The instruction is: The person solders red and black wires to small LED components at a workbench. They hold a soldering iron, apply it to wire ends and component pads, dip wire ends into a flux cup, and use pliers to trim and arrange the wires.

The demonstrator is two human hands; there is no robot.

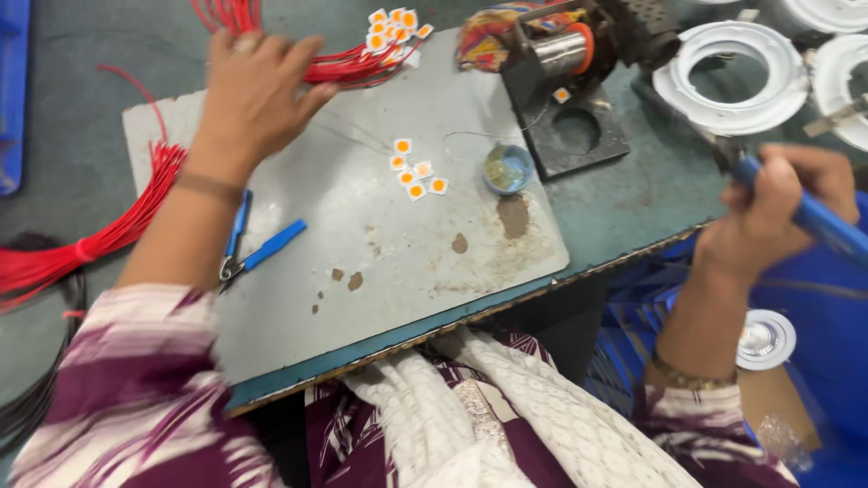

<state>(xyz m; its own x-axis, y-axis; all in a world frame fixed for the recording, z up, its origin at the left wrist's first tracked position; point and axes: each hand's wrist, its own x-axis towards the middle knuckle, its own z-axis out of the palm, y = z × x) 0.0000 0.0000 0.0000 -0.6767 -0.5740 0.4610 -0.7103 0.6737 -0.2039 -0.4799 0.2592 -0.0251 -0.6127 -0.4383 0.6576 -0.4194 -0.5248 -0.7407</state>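
My left hand [256,90] reaches to the far side of a grey work plate [380,244], its fingers spread over a bundle of red wires [348,65]. It rests on the wires, and no grip shows. My right hand [768,217] is off the table's right edge, closed around a blue-handled soldering iron [818,221]. Several small orange-and-white square chips [414,172] lie in the middle of the plate. More of them [393,32] are heaped at its far edge.
Blue-handled pliers [258,248] lie beside my left forearm. A small blue dish [508,169] and a black stand with a solder spool [565,54] sit at the plate's right. White round housings [732,77] lie far right. More red wires [81,244] trail left.
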